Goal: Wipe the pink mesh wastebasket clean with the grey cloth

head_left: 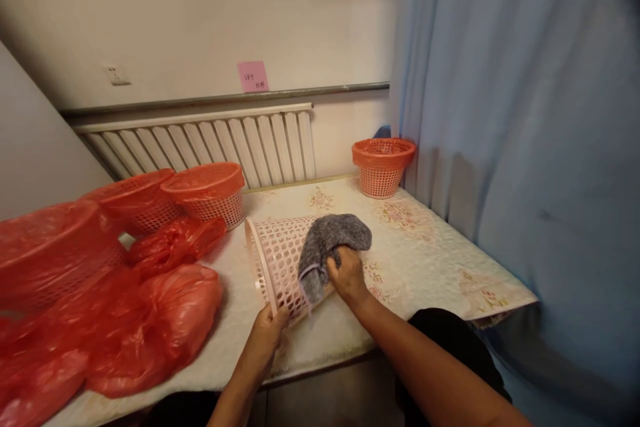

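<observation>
A pale pink perforated plastic basket (283, 253) lies on its side on the table, its open mouth facing left. My left hand (267, 333) is closed on the near edge of its rim. In my right hand (349, 275) is a bunched grey cloth (333, 233), pressed against the outside of the basket near its base. The cloth covers the basket's right end, and part of its light purple edging hangs down toward the near side.
Several baskets lined with red plastic bags stand at the left, including one basket (227, 207) by the radiator (220, 147). Loose red bags (170, 307) lie before them. Another lined basket (381, 180) sits at the far right corner, beside a blue curtain (480, 113). A flowered cloth covers the table (425, 273).
</observation>
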Motion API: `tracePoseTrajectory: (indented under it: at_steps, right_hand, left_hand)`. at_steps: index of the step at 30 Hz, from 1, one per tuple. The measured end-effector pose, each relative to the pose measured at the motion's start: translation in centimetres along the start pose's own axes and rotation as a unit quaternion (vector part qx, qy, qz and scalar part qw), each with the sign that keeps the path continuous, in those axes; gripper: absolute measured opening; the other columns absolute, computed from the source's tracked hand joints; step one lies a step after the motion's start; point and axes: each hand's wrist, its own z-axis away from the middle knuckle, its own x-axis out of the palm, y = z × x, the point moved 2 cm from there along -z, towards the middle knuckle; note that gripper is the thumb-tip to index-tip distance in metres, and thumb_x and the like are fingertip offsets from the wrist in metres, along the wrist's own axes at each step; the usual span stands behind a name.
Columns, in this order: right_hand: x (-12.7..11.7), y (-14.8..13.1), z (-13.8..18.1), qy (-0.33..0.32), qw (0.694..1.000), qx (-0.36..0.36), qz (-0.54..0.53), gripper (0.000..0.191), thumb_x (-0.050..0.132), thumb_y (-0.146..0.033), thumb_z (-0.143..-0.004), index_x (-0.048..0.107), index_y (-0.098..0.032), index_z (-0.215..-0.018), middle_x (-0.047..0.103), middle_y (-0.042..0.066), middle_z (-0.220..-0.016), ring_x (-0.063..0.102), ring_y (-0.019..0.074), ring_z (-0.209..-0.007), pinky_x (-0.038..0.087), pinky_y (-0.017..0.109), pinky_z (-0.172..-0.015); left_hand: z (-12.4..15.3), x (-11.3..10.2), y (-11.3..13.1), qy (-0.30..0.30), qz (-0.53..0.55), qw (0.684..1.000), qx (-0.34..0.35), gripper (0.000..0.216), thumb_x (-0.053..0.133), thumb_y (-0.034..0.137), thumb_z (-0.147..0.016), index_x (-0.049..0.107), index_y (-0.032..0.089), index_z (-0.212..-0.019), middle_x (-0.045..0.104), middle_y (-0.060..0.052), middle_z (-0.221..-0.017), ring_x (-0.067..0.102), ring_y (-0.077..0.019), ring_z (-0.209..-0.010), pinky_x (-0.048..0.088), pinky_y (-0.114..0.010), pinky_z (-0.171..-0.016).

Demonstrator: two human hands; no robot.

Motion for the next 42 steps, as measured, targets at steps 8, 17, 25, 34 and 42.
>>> tracePoseTrajectory:
  at_steps: [8,17,25,34,42]
  right_hand:
    - [0.1,3.6,-1.4,0.044,0.99,0.135,0.023,0.016,0.041,-0.023,-0.082,0.053,-0.018,-0.072,0.058,0.006,-0.067,0.049,0.0187,-0.064,0.037,0.03,-0.062]
    - [-1.1,-5.5,3.6,-0.025,0.983,-0.159,-0.089,0.012,0.046,-0.018,-0.07,0.053,-0.02,-0.061,0.059,0.006,-0.064,0.052,0.0198,-0.068,0.04,0.032,-0.067]
    - [-0.6,-4.3,2.5,-0.032,0.985,-0.15,-0.076,0.015,0.047,-0.017,-0.073,0.054,-0.02,-0.06,0.058,0.004,-0.062,0.052,0.0182,-0.064,0.039,0.03,-0.066]
    - [-0.6,5.1,-2.3,0.048,0.982,0.18,0.031,0.021,0.039,-0.025,-0.082,0.057,-0.016,-0.077,0.059,0.007,-0.067,0.048,0.0195,-0.061,0.034,0.03,-0.061]
    - [-0.3,3.7,-1.4,0.044,0.987,0.15,0.025,0.018,0.04,-0.023,-0.082,0.055,-0.018,-0.072,0.058,0.005,-0.067,0.048,0.0189,-0.064,0.035,0.03,-0.064]
  left_hand:
    - [-0.2,-0.3,-1.7,-0.061,-0.047,0.996,0.041,0.051,0.063,0.051,-0.07,0.069,0.011,-0.102,0.073,-0.012,-0.099,0.064,-0.0275,-0.094,0.048,-0.036,-0.088]
    - [0.1,0.6,0.8,-0.048,-0.01,0.996,0.081,0.049,0.056,0.058,-0.076,0.066,0.012,-0.087,0.068,-0.006,-0.072,0.061,-0.0234,-0.076,0.05,-0.033,-0.076]
    - [0.0,0.2,-0.4,-0.032,0.033,0.999,0.026,0.066,0.052,0.071,-0.071,0.067,0.011,-0.092,0.066,-0.004,-0.064,0.057,-0.0189,-0.056,0.047,-0.028,-0.055]
    - [-0.4,0.4,-0.7,-0.099,0.063,0.992,0.053,0.075,0.051,0.075,-0.069,0.067,0.013,-0.107,0.073,-0.013,-0.101,0.064,-0.0304,-0.099,0.046,-0.04,-0.093]
    - [-0.1,0.4,0.3,-0.098,0.068,0.992,0.051,0.073,0.048,0.074,-0.072,0.066,0.012,-0.107,0.072,-0.014,-0.103,0.064,-0.03,-0.1,0.046,-0.04,-0.094]
